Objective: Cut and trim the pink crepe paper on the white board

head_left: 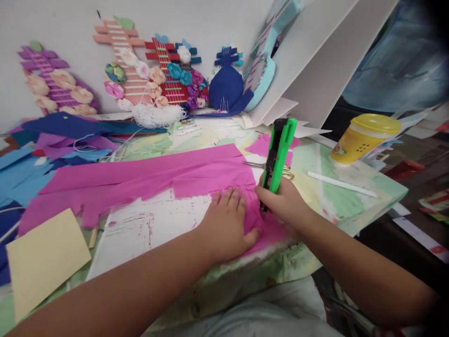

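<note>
My left hand (224, 229) lies flat with fingers spread, pressing on pink fabric (210, 180) and the white board (133, 229) under it. Just to its right, my right hand (282, 201) is wrapped round a green and black utility knife (278, 157), held upright with its tip down at the pink fabric. Behind the knife lie gold-handled scissors (257, 164), partly hidden by it. The board carries reddish marks and scored lines.
A yellow cup (363, 140) and a white strip (342, 184) are at the right. Cream card (47, 260) and blue fabric (24, 175) lie left. Decorated instrument shapes (226, 86) lean on the back wall. The table's front edge is close to me.
</note>
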Demonstrator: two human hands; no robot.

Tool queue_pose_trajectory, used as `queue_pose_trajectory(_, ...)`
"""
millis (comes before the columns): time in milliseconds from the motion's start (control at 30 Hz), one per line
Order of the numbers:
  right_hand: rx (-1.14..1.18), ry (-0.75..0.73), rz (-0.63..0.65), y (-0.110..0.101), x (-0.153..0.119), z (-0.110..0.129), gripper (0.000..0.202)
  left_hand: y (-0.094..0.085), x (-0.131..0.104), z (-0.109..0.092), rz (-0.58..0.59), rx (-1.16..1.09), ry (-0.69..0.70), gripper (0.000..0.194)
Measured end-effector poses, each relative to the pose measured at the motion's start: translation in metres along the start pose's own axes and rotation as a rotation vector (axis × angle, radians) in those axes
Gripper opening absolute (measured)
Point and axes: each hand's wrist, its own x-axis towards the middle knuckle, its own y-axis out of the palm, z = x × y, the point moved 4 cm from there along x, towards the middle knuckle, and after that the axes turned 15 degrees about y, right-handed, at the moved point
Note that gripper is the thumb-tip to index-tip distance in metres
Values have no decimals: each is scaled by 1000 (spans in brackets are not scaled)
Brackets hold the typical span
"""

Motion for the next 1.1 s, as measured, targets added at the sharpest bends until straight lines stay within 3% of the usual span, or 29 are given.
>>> queue_pose_trajectory(500, -261, -91, -47, 8, 1, 1, 17, 1, 0, 2, -11, -15, -8, 75)
queue_pose_trajectory(800, -318, -137, 18, 11, -1, 3, 14, -1, -1, 1, 2, -7, -5, 72)
queue_pose_trajectory(1100, -325, -209, -3, 14, -8, 7, 13, 1, -2, 4, -32, -24, -8, 75)
